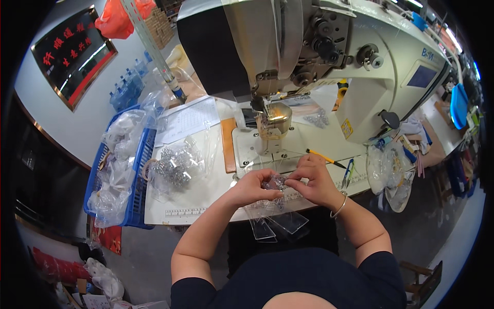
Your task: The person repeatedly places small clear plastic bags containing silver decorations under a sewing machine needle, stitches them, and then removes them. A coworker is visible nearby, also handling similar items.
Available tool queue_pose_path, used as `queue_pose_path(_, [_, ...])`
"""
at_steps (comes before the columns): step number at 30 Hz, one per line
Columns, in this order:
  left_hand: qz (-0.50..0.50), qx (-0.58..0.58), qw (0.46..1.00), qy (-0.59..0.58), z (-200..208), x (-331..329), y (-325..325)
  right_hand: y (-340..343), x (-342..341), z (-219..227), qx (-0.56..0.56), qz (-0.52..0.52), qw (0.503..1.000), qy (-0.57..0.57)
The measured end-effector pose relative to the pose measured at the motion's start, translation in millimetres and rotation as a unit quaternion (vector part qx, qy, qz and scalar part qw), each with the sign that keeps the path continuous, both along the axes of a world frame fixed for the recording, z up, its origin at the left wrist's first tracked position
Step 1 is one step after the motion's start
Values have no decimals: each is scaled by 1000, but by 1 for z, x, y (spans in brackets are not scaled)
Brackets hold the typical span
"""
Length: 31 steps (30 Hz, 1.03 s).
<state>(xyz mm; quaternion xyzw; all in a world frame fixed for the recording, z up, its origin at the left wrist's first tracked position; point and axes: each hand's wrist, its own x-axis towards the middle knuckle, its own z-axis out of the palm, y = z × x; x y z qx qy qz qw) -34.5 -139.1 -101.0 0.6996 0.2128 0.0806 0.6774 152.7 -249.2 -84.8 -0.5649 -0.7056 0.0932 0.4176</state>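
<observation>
In front of the sewing machine [278,116], at the table's front edge, my left hand [253,188] and my right hand [315,180] are close together. Between them is a clear plastic bag [277,182] with small shiny greyish bits. My left fingers and thumb close round its left side; my right fingertips pinch its other side. Below my hands, clear flat plastic strips [288,222] hang over the edge; I cannot tell whether they join the bag. A metal bangle [338,207] circles my right wrist.
Left lies a heap of shiny pieces in clear plastic [179,164], beside a blue basket [138,198] of plastic bags. A yellow-and-black pen-like tool [326,158] and green-and-blue snips [348,173] lie right of my hands. A ruler strip [185,211] runs along the front edge.
</observation>
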Motion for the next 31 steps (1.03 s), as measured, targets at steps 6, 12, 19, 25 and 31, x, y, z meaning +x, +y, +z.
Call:
queue_pose_path(6, [-2, 0, 1000, 1, 12, 11, 7, 3, -3, 5, 108, -62, 989, -84])
queue_pose_path(12, [1, -7, 1000, -22, 7, 9, 7, 3, -5, 3, 121, -62, 983, -125])
queue_pose_path(19, [8, -46, 999, -21, 14, 6, 6, 3, -9, 6, 157, -79, 971, -162])
queue_pose_path(25, [19, -10, 996, 85, 28, 6, 1, 1, -9, 3, 151, -86, 972, -158])
queue_pose_path(31, [-54, -13, 998, -19, 12, -3, 36, 11, -2, 8, 71, -75, 995, 18])
